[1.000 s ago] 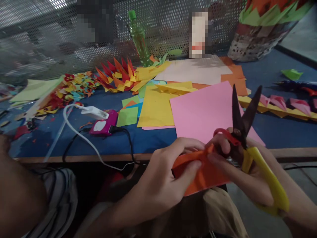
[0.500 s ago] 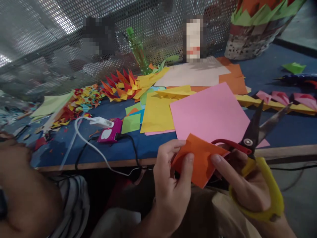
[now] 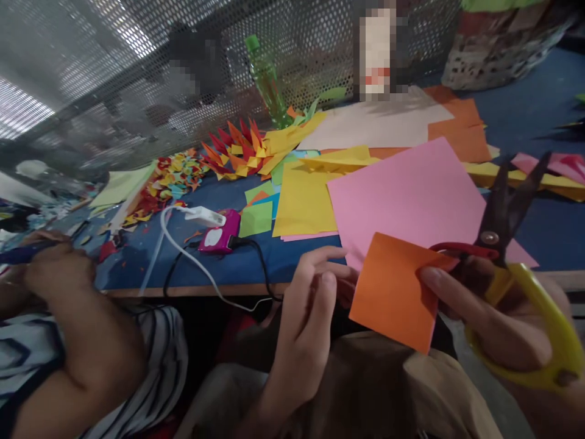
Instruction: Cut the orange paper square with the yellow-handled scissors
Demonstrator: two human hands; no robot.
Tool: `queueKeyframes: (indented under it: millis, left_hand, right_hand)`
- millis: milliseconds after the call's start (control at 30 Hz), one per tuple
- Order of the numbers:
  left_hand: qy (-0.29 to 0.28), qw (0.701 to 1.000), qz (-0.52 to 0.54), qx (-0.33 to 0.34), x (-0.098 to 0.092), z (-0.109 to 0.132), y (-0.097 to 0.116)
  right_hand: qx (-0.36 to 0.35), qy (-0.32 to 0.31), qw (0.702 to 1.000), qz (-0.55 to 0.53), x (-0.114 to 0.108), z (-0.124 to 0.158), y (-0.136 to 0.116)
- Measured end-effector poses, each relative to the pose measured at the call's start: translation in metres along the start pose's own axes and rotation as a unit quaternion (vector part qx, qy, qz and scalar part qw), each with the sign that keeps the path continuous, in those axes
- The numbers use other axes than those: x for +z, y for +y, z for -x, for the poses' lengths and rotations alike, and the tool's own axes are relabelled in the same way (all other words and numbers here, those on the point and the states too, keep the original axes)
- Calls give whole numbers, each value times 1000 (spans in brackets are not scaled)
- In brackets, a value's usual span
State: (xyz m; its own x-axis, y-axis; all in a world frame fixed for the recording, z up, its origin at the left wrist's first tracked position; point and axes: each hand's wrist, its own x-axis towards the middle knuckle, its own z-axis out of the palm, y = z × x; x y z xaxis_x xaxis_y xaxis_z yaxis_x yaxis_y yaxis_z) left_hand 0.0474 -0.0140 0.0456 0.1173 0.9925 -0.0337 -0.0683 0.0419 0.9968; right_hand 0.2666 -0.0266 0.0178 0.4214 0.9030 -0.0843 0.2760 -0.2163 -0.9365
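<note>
In the head view, a square of orange paper point(image 3: 393, 296) is pinched at its right side by my right hand point(image 3: 498, 329). The same hand carries scissors point(image 3: 490, 236) with red and yellow handles; their dark blades are spread and point up and away over the pink sheet point(image 3: 402, 195). Just left of the orange square is my left hand point(image 3: 304, 329), its thumb up and its fingers loosely bent and apart. Whether its fingertips touch the paper's edge cannot be made out.
Yellow sheets point(image 3: 304, 201), green squares point(image 3: 256, 219) and white paper point(image 3: 379, 125) lie on the blue table. A purple plug adapter point(image 3: 222, 231) with cables, folded paper spikes point(image 3: 235, 149) and a green bottle point(image 3: 269, 85) stand there too. Another person's arm point(image 3: 86, 329) is at left.
My left thumb has come off the orange paper, and that hand has drawn away to the left. The paper, now flatter to view, and scissors have shifted right in view; the camera has turned somewhat.
</note>
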Motion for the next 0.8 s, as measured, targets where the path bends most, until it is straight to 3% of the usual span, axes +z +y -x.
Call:
queueKeyframes:
  millis: [200, 400, 533, 800]
  left_hand:
    - [-50, 998, -17, 32, -4, -4, 8]
    - [-198, 969, 68, -131, 3, -16, 17]
    - [-214, 964, 12, -157, 5, -23, 16]
    - [-245, 952, -23, -181, 5, -29, 11]
  right_hand:
    - [11, 22, 999, 38, 0, -6, -7]
    - [-46, -6, 999, 16, 0, -1, -26]
    - [-98, -85, 992, -1, -2, -4, -39]
    - [-115, -177, 976, -49, -11, -16, -47]
